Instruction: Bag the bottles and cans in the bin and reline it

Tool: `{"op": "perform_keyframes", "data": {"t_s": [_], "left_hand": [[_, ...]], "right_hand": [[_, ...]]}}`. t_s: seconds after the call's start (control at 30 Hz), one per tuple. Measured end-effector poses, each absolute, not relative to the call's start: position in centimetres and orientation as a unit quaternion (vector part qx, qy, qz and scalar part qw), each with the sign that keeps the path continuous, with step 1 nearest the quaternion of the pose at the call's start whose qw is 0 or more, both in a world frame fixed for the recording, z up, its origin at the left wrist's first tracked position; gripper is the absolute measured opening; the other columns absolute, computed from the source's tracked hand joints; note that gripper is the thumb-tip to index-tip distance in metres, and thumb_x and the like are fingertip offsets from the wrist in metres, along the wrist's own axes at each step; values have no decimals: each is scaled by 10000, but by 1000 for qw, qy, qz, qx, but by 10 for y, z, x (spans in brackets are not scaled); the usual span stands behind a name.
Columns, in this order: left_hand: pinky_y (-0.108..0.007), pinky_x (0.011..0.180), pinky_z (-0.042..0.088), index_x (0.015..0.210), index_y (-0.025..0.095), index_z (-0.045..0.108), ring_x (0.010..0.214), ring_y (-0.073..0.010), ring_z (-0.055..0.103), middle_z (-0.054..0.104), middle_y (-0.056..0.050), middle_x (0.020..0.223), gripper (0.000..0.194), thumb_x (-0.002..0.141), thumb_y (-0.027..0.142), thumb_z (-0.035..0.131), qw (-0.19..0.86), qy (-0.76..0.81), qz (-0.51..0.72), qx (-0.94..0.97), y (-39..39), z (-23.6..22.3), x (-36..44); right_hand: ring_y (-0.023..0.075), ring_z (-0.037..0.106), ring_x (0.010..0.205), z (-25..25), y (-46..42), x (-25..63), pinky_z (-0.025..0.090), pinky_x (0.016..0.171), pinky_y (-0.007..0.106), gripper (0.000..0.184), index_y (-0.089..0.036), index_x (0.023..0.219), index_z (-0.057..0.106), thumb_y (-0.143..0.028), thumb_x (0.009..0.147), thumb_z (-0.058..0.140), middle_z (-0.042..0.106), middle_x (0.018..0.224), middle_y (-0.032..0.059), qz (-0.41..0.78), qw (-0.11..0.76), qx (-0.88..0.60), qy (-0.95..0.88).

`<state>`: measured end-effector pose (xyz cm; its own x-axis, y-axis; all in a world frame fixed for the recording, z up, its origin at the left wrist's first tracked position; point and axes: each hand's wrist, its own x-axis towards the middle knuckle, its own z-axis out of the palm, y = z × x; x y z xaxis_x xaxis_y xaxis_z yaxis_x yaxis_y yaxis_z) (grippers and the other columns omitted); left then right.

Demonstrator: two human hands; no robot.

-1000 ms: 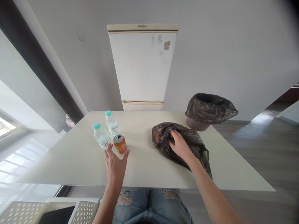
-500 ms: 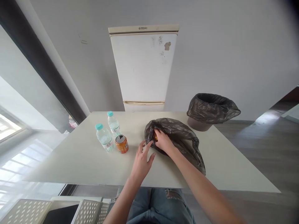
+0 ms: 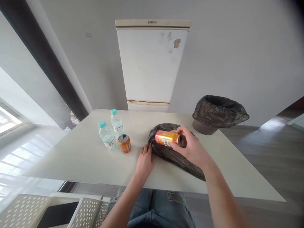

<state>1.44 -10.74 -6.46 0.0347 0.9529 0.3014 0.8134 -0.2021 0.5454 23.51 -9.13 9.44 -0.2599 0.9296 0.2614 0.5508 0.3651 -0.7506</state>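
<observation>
An orange soda can [image 3: 166,138] lies sideways in the grip of my right hand [image 3: 190,146], just above the black plastic bag [image 3: 175,160]. The bag rests on the table, its mouth toward the left. My left hand [image 3: 145,160] is closed at the bag's left edge, pinching the plastic. To the left of that hand stands a second orange can [image 3: 124,143], upright. Beside it are two clear bottles with teal caps, the nearer bottle [image 3: 107,136] and the farther bottle [image 3: 117,123].
At the back right corner of the white table [image 3: 78,152] stands a bin [image 3: 219,112] lined with a black bag. A white fridge [image 3: 152,66] is behind the table. White perforated baskets [image 3: 85,212] sit below the front left edge.
My right hand has come out of the bag with the orange can in it. My left hand has closed on the bag's edge. The view has shifted slightly.
</observation>
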Motion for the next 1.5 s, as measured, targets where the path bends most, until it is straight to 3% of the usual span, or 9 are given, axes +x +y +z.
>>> {"op": "perform_keyframes", "data": {"t_s": [0.23, 0.53, 0.87, 1.03, 1.2, 1.27, 1.33, 1.37, 1.5], "left_hand": [[-485, 1057, 521, 1349, 141, 600, 1242, -330, 559, 617, -162, 1365, 444, 912, 116, 523, 50, 632, 256, 729, -113, -66, 19], [-476, 1055, 505, 1352, 118, 586, 1238, -331, 559, 610, -170, 1372, 465, 891, 97, 525, -2, 637, 225, 737, -115, -71, 23], [-465, 1024, 501, 1300, 124, 589, 1213, -333, 570, 620, -182, 1325, 437, 869, 76, 535, 28, 628, 240, 739, -115, -66, 22], [-459, 1011, 510, 1209, 152, 579, 1165, -313, 601, 627, -154, 1237, 380, 850, 42, 519, 40, 626, 263, 733, -114, -69, 19], [-385, 903, 543, 1079, 209, 530, 1007, -249, 636, 621, -104, 1136, 342, 841, -22, 445, 89, 619, 319, 713, -115, -67, 14], [-377, 889, 544, 1058, 224, 508, 988, -244, 637, 615, -93, 1109, 348, 839, -35, 427, 97, 618, 344, 701, -115, -64, 12], [-383, 895, 544, 1058, 232, 493, 1003, -249, 633, 610, -92, 1109, 352, 841, -36, 422, 97, 613, 370, 692, -115, -62, 12], [-386, 898, 545, 1057, 236, 488, 1004, -249, 630, 607, -90, 1108, 354, 840, -36, 421, 97, 609, 381, 688, -115, -62, 12], [-403, 909, 546, 1009, 240, 486, 985, -250, 617, 588, -77, 1076, 362, 796, -48, 431, 86, 612, 395, 680, -113, -62, 13]], "right_hand": [[266, 639, 1157, 121, -77, 162, 533, 1006, 409, 411, -267, 1246, 599, -227, 850, 702, 632, 1270, 83, 146, 430, -389, -802], [262, 664, 1078, 88, 23, 71, 502, 866, 352, 372, -203, 1155, 620, -210, 809, 758, 687, 1236, 106, 159, 227, -370, -887], [279, 679, 1082, 59, 44, 23, 509, 836, 336, 385, -188, 1150, 650, -260, 810, 816, 707, 1209, 125, 158, 173, -357, -904], [306, 640, 1258, 67, 47, 47, 522, 1007, 386, 688, -202, 1404, 591, -427, 815, 868, 625, 1435, 160, 162, 184, -367, -897], [302, 695, 1141, 88, 47, 177, 541, 987, 437, 423, -244, 1344, 678, -441, 969, 668, 715, 1312, 128, 147, 124, -500, -845], [342, 632, 1281, 82, 38, 238, 532, 1015, 436, 670, -300, 1459, 608, -534, 855, 776, 620, 1478, 113, 153, 66, -498, -851], [383, 513, 1431, 67, 22, 286, 525, 1035, 435, 1065, -363, 1627, 390, -512, 700, 893, 409, 1676, 95, 141, 42, -493, -857], [394, 486, 1453, 58, 12, 302, 512, 1053, 452, 1076, -355, 1636, 376, -440, 696, 891, 395, 1685, 101, 119, 44, -498, -858], [308, 691, 1145, 26, -35, 319, 537, 975, 415, 428, -234, 1237, 730, -154, 863, 539, 740, 1238, 120, 91, 157, -565, -805]]}}
